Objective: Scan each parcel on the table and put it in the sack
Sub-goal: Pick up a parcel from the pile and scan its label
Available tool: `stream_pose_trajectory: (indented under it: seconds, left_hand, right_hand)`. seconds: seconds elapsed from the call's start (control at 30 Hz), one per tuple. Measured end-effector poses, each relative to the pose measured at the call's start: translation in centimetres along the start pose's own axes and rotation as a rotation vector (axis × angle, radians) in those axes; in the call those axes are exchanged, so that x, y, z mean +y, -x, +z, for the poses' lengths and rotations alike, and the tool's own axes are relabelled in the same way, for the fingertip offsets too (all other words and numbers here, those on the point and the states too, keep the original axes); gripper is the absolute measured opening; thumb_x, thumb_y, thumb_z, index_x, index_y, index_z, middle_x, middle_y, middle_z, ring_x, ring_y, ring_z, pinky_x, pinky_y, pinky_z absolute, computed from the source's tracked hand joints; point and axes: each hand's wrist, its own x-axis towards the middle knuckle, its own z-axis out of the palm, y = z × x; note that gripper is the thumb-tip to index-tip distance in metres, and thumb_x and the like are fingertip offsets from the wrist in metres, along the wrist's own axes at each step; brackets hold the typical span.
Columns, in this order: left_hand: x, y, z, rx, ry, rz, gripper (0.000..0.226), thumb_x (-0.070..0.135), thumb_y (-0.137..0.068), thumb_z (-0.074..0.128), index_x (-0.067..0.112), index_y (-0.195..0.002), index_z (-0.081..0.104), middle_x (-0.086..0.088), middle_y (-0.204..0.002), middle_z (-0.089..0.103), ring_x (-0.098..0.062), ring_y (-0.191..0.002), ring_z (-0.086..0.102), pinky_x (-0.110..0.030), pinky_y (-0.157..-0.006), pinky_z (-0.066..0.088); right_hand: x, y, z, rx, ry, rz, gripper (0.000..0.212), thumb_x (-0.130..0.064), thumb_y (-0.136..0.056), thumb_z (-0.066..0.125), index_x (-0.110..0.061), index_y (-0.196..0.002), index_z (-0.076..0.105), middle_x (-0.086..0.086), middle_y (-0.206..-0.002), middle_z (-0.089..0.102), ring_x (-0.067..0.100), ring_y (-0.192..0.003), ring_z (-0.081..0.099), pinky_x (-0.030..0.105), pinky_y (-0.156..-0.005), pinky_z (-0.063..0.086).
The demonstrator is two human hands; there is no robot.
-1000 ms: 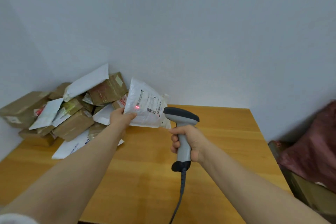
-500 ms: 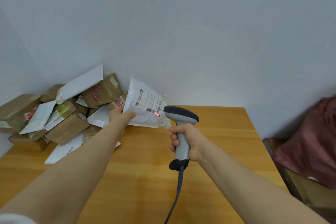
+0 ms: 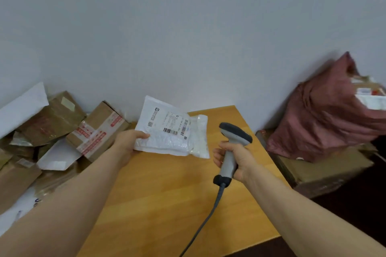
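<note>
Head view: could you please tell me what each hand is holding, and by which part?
The left hand pinches the white parcel by its lower left corner, thumb on top. The right hand grips the scanner by its grey handle.

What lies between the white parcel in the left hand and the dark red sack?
In the head view, the scanner, held in the right hand, lies between the parcel and the sack, above the table corner.

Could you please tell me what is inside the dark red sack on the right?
In the mouth of the sack, white labelled parcels show, blurred; the cloth hides whatever lies deeper.
</note>
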Motion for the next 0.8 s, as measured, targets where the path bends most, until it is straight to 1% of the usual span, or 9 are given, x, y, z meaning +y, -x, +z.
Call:
stream_pose_trajectory:
  seconds: [0.1,0.23,0.33,0.43,0.53,0.6,0.67,0.73,0.8]
  left_hand:
    - [-0.1,0.5,5.1,-0.167,0.002,-0.013,0.037,-0.004,-0.077,0.057,-0.001,-0.114,0.061,-0.015,-0.109,0.069,-0.029,-0.09,0.067,-0.038,-0.078,0.053]
    - [-0.3,3.4,13.2,-0.359,-0.074,-0.028,0.043,-0.001,-0.079,0.055,-0.001,-0.121,0.059,-0.015,-0.115,0.067,-0.028,-0.096,0.064,-0.034,-0.082,0.049]
    - [-0.9,6.0,19.9,-0.448,-0.074,0.004,0.043,0.0,-0.08,0.06,-0.002,-0.123,0.058,-0.017,-0.117,0.066,-0.027,-0.095,0.064,-0.034,-0.085,0.05]
    - [-1.6,8.6,27.4,-0.498,0.089,0.051,0.034,0.007,-0.081,0.065,0.002,-0.115,0.062,-0.011,-0.103,0.071,-0.021,-0.089,0.068,-0.031,-0.08,0.057]
    - [-2.8,12.2,36.7,-0.566,0.225,0.015,0.02,0.011,-0.085,0.064,0.007,-0.105,0.062,-0.009,-0.095,0.072,-0.019,-0.082,0.071,-0.029,-0.073,0.06]
    - [-3.8,15.5,43.1,-0.676,0.111,-0.043,0.025,0.016,-0.083,0.066,0.006,-0.106,0.061,-0.013,-0.098,0.071,-0.023,-0.088,0.07,-0.033,-0.08,0.058]
    - [-4.6,18.3,48.3,-0.774,-0.103,-0.059,0.029,0.017,-0.084,0.066,0.007,-0.111,0.06,-0.015,-0.104,0.07,-0.025,-0.093,0.067,-0.035,-0.085,0.055]
    - [-4.5,19.7,52.7,-0.8,-0.188,-0.03,0.033,0.011,-0.086,0.066,0.009,-0.118,0.058,-0.012,-0.107,0.07,-0.023,-0.092,0.066,-0.034,-0.083,0.055]
    - [-3.8,19.8,56.4,-0.773,-0.173,0.014,0.036,0.003,-0.086,0.064,0.007,-0.121,0.057,-0.009,-0.102,0.07,-0.021,-0.088,0.066,-0.032,-0.075,0.057]
  right_hand:
    - [-1.8,0.0,-5.0,0.106,-0.035,-0.074,0.015,-0.004,-0.084,0.071,-0.006,-0.096,0.062,0.019,-0.086,0.068,0.029,-0.073,0.066,0.034,-0.061,0.058]
    - [-4.5,1.1,-11.5,0.187,-0.115,-0.158,0.043,-0.002,-0.07,0.082,-0.002,-0.11,0.064,0.017,-0.099,0.073,0.033,-0.085,0.071,0.044,-0.071,0.059]
    - [-6.6,2.4,-17.3,0.257,-0.164,-0.218,0.048,0.004,-0.068,0.082,0.002,-0.111,0.062,0.017,-0.097,0.072,0.033,-0.082,0.07,0.045,-0.069,0.058]
    - [-9.2,3.4,-23.7,0.342,-0.24,-0.286,0.044,0.008,-0.066,0.08,0.003,-0.105,0.059,0.017,-0.094,0.069,0.029,-0.074,0.067,0.035,-0.06,0.053]
    - [-12.1,4.6,-30.5,0.43,-0.377,-0.305,0.045,0.006,-0.064,0.083,0.001,-0.1,0.055,0.019,-0.099,0.067,0.031,-0.077,0.067,0.04,-0.062,0.055]
    - [-14.1,5.4,-34.7,0.495,-0.441,-0.328,0.043,0.003,-0.062,0.085,-0.002,-0.091,0.053,0.021,-0.105,0.067,0.036,-0.085,0.067,0.051,-0.075,0.057]
    - [-15.9,5.8,-37.8,0.518,-0.481,-0.358,0.039,0.003,-0.064,0.084,-0.005,-0.083,0.051,0.02,-0.105,0.066,0.038,-0.091,0.066,0.055,-0.086,0.054]
    - [-17.4,5.8,-40.1,0.496,-0.528,-0.384,0.033,0.005,-0.068,0.081,-0.004,-0.082,0.053,0.018,-0.099,0.065,0.035,-0.085,0.066,0.051,-0.083,0.055]
    - [-18.7,5.4,-42.0,0.473,-0.557,-0.393,0.029,0.007,-0.069,0.079,-0.002,-0.085,0.056,0.015,-0.093,0.065,0.029,-0.076,0.064,0.042,-0.07,0.056]
